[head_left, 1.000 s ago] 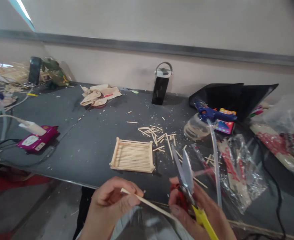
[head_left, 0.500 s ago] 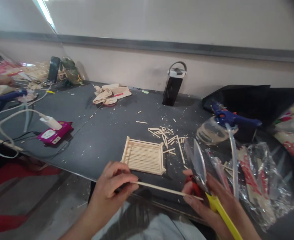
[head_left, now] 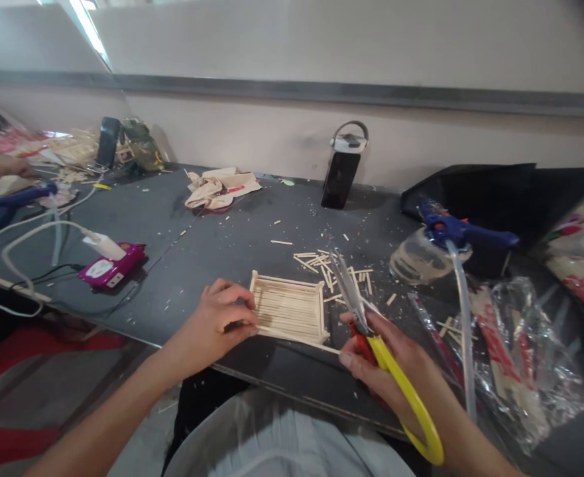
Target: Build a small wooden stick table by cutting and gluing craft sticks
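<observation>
My left hand (head_left: 219,324) pinches the left end of a thin wooden stick (head_left: 296,338), held along the near edge of a small rectangular tray made of wooden sticks (head_left: 289,308). In my right hand (head_left: 411,351) is a pair of scissors (head_left: 415,411) with yellow and red handles, blades pointing up and away. The right fingertips are at the stick's right end; whether they grip it I cannot tell. Behind the scissor blades lies a loose pile of short stick pieces (head_left: 316,260).
A blue glue gun (head_left: 463,233) rests on a clear plastic container (head_left: 415,258) at right, near crinkled plastic packaging (head_left: 530,371). A bottle (head_left: 341,175) stands by the wall. Leftward are a crumpled cloth (head_left: 217,189), a purple power adapter (head_left: 115,268) and another person's hand (head_left: 6,172).
The stick and both hands have moved away from me, up to the tray's near edge. My right hand has also shifted left, and the scissor blades look closer together.
</observation>
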Demonstrator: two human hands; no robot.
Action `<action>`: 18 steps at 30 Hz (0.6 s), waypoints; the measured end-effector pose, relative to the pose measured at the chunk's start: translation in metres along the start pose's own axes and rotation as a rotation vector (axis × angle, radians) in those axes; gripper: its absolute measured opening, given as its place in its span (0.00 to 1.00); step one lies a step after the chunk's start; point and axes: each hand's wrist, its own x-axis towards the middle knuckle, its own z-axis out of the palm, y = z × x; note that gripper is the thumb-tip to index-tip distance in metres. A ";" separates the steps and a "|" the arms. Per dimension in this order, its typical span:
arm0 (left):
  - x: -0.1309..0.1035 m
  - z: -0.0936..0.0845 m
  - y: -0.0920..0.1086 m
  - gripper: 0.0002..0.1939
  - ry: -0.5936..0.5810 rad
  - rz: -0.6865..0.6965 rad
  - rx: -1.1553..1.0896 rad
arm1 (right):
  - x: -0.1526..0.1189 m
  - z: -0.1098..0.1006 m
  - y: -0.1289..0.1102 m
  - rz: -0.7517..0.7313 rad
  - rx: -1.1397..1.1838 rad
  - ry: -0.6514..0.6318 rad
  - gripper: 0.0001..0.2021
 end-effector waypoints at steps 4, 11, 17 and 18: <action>-0.002 -0.001 -0.001 0.03 -0.032 -0.022 -0.027 | 0.005 0.000 0.001 -0.039 -0.080 -0.077 0.18; -0.004 0.003 -0.004 0.04 -0.025 -0.028 -0.103 | 0.010 0.002 0.002 -0.071 -0.124 -0.127 0.17; -0.004 0.003 -0.003 0.05 -0.011 -0.020 -0.085 | 0.012 0.002 0.003 -0.032 -0.126 -0.152 0.18; -0.004 0.003 -0.002 0.05 -0.020 -0.020 -0.070 | 0.013 0.002 0.003 -0.032 -0.127 -0.159 0.17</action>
